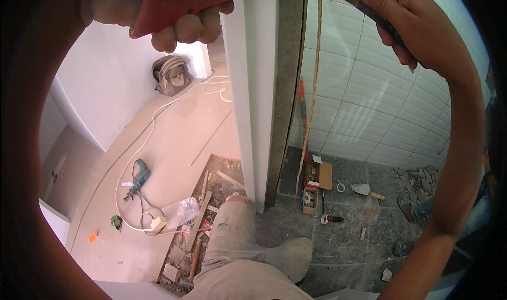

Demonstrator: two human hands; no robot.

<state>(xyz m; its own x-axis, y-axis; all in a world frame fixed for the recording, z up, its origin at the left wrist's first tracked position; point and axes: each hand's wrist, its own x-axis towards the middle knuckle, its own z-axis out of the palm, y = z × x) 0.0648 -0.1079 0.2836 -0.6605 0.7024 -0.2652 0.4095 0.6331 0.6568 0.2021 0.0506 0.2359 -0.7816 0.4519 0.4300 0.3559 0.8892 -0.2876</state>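
My left hand (187, 29) is at the top left, its fingers wrapped round a red tool (169, 8) with a dark printed patch. The top of that tool is cut off, so its kind is hidden. At the upper right, my right hand (422, 28) grips a long, thin dark bar (377, 19), which slants up to the left past the frame's top. Between the hands stands a white door frame (253, 88) beside a raw grey wall edge (290, 78). Whether either tool touches the frame cannot be seen.
A blue drill (140, 176), a white cord (153, 123) and a backpack (171, 75) lie on the left floor. A hammer (196, 258) rests in the rubble-filled threshold strip. Right: an open cardboard box (325, 176), a trowel (362, 189) and another person's leg (470, 210).
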